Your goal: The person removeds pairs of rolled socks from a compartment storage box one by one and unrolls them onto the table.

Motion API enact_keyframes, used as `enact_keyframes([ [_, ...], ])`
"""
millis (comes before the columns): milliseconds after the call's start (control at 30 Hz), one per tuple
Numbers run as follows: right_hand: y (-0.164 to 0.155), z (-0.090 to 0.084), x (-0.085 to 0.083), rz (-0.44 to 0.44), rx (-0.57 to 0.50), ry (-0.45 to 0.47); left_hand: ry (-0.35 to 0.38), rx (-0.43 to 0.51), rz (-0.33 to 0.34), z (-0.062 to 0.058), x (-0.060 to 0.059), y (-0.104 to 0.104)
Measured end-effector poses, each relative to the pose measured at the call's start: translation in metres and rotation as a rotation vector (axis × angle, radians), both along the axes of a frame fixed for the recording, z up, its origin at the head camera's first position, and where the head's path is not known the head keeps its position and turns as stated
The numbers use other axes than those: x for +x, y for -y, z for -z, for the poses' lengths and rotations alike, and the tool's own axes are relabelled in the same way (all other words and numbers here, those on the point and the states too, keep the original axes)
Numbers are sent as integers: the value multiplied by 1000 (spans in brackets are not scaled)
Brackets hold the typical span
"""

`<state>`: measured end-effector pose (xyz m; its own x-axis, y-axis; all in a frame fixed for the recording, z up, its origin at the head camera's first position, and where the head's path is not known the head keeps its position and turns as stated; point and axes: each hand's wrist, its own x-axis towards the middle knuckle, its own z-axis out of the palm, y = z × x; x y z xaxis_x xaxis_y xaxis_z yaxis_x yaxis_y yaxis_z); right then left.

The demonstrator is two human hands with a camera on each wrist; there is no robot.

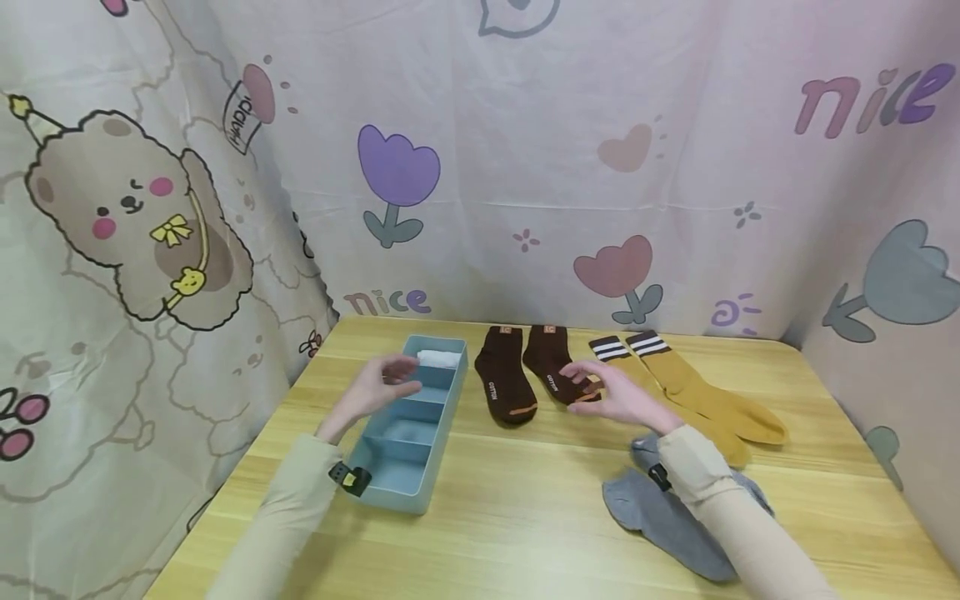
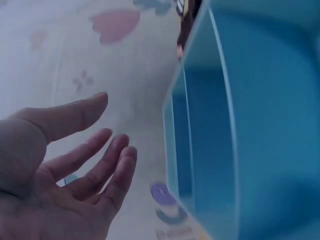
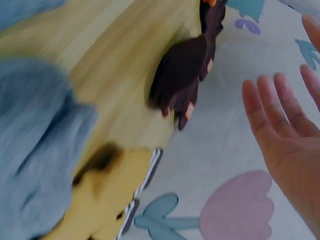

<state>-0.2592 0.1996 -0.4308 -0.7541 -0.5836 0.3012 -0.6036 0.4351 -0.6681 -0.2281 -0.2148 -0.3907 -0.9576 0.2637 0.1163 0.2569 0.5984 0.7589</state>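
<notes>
Head view: a wooden desk (image 1: 525, 500) is seen enclosed by a cartoon-printed curtain (image 1: 480, 167). The left hand (image 1: 378, 385) is held over the blue divided organizer (image 1: 408, 467) near the desk's left edge, fingers relaxed and apart, nothing gripped. A rolled white sock (image 1: 438, 358) is lodged in the organizer's farthest compartment; the other compartments are seen without contents. The right hand (image 1: 611, 393) is held just above the desk, fingers spread and loosely extended, its fingertips at the toe of the right-hand one of two brown socks (image 1: 517, 375) laid side by side toward the far edge; whether contact is made cannot be told. A pair of mustard socks with striped cuffs (image 1: 697, 392) is laid toward the far right corner, and grey socks (image 1: 675, 517) are partly covered by the right sleeve near the front edge. From the wrist views, both palms are shown open and unoccupied.
</notes>
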Motion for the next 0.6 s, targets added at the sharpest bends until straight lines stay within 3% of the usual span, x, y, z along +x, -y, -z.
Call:
enact_keyframes([
  [133,18,0,-10,-27,-64,47,11,-11,-112,7,-1,21],
  [300,38,1,-21,-37,-96,69,79,-37,-195,17,-3,37],
  [467,53,0,-30,-50,-101,86,172,-21,-199,21,-3,44],
  [600,63,-2,-35,-66,-95,111,227,-59,-182,18,-2,46],
])
